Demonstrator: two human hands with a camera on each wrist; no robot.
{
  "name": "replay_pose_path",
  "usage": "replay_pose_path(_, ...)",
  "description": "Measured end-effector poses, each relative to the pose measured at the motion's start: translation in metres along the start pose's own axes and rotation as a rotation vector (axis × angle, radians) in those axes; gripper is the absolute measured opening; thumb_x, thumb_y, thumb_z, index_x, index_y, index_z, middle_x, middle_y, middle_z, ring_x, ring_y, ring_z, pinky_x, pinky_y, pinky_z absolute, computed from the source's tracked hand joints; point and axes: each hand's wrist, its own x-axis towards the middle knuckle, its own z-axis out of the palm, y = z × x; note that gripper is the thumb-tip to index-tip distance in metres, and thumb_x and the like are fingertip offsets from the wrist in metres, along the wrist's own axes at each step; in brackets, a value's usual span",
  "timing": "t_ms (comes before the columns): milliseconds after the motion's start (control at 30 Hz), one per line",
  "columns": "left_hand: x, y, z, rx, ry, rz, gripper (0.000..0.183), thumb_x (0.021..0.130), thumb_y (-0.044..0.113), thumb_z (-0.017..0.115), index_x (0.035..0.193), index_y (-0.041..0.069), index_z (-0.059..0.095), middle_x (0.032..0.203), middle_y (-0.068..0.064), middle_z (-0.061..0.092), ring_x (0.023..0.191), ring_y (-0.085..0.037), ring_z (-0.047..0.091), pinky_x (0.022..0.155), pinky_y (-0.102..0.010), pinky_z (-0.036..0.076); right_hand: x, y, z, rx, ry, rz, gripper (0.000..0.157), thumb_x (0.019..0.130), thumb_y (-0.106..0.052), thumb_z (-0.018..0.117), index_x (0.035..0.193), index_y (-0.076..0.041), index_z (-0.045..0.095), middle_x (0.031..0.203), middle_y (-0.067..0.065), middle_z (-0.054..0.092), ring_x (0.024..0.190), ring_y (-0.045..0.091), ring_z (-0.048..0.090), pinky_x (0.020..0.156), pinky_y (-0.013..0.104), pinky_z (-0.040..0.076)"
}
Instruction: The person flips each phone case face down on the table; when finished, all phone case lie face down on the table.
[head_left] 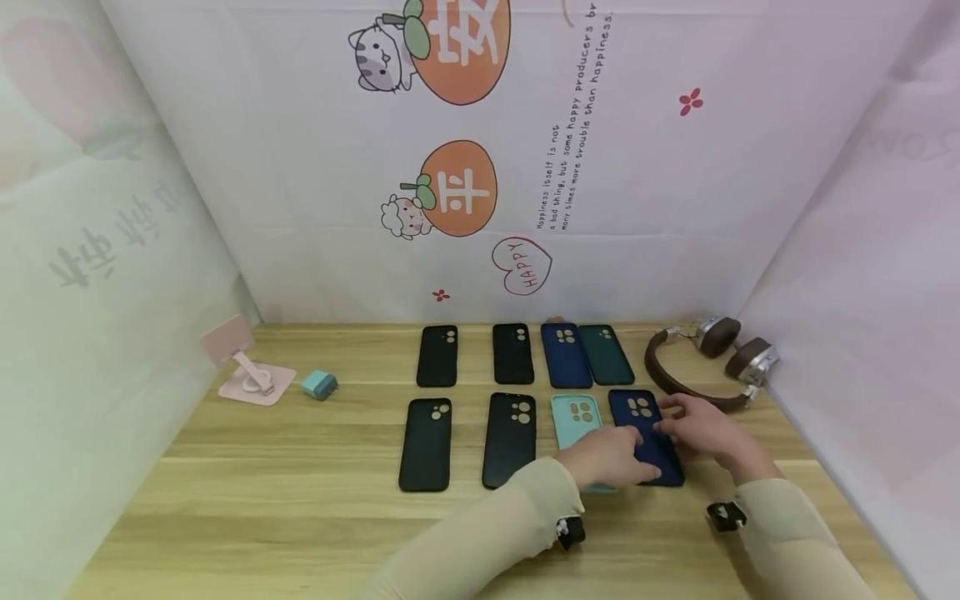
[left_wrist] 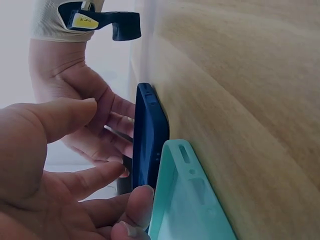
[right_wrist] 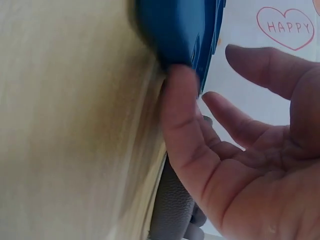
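Observation:
A navy blue phone case [head_left: 651, 450] lies at the right end of the front row, its camera cutouts toward the back. Over its left side is my left hand [head_left: 613, 457], fingers loosely bent and thumb spread apart. That hand also covers part of a mint green phone case [head_left: 570, 423] on the left. My right hand [head_left: 701, 427] is at the blue case's right edge, with a fingertip against its rim in the right wrist view. In the left wrist view, the left fingertips are close to the blue case [left_wrist: 146, 132], and the mint case [left_wrist: 190, 210] stands nearer the camera.
Several black phone cases [head_left: 425, 446] lie in two rows to the left. Behind are another navy case [head_left: 567, 358] and a dark green one [head_left: 609, 357]. Brown headphones [head_left: 667, 375] sit at the back right. A charger plug [head_left: 320, 384] and pink phone stand [head_left: 257, 383] are far left.

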Motion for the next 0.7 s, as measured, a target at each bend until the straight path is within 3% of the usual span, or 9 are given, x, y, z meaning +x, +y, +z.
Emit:
replay_pose_path(133, 0.000, -0.003, -0.001, -0.044, 0.002, -0.006, 0.046, 0.093, 0.050, 0.062, 0.131, 0.024, 0.061, 0.121, 0.012, 0.062, 0.105, -0.004, 0.059, 0.083, -0.025, 0.049, 0.001, 0.002, 0.003, 0.068, 0.027, 0.031, 0.050, 0.096, -0.009, 0.055, 0.138, 0.012, 0.037, 0.079, 0.011, 0.055, 0.069, 0.021, 0.057, 0.061, 0.039, 0.055)
replay_pose_path(333, 0.001, -0.007, -0.001, -0.095, 0.014, -0.013, 0.042, 0.096, 0.046, 0.060, 0.130, 0.022, 0.061, 0.120, 0.011, 0.063, 0.105, -0.005, 0.059, 0.085, -0.026, 0.049, 0.002, 0.003, 0.004, 0.091, 0.079, 0.052, 0.049, 0.095, -0.010, 0.058, 0.135, 0.011, 0.040, 0.081, 0.012, 0.058, 0.069, 0.021, 0.058, 0.060, 0.038, 0.055)
replay_pose_path(500, 0.004, -0.012, -0.003, -0.195, 0.013, -0.029, 0.043, 0.096, 0.044, 0.059, 0.132, 0.021, 0.060, 0.121, 0.010, 0.062, 0.107, -0.007, 0.059, 0.085, -0.029, 0.049, -0.003, -0.001, 0.002, 0.137, 0.096, 0.023, 0.046, 0.098, -0.012, 0.054, 0.135, 0.013, 0.040, 0.099, 0.020, 0.062, 0.079, 0.022, 0.063, 0.067, 0.039, 0.056)
replay_pose_path(600, 0.006, -0.013, -0.006, -0.234, 0.029, -0.036, 0.043, 0.096, 0.044, 0.060, 0.132, 0.020, 0.060, 0.122, 0.008, 0.062, 0.107, -0.008, 0.059, 0.085, -0.030, 0.050, -0.006, -0.005, 0.000, 0.184, 0.088, -0.001, 0.046, 0.100, -0.012, 0.048, 0.136, 0.014, 0.036, 0.115, 0.026, 0.057, 0.088, 0.024, 0.064, 0.074, 0.041, 0.056)
replay_pose_path(700, 0.008, -0.013, -0.009, -0.233, 0.041, -0.030, 0.043, 0.096, 0.044, 0.060, 0.132, 0.020, 0.060, 0.121, 0.008, 0.063, 0.105, -0.008, 0.060, 0.083, -0.029, 0.050, -0.007, -0.009, 0.000, 0.223, 0.079, -0.006, 0.045, 0.101, -0.011, 0.045, 0.137, 0.014, 0.034, 0.120, 0.030, 0.052, 0.091, 0.026, 0.064, 0.078, 0.043, 0.056)
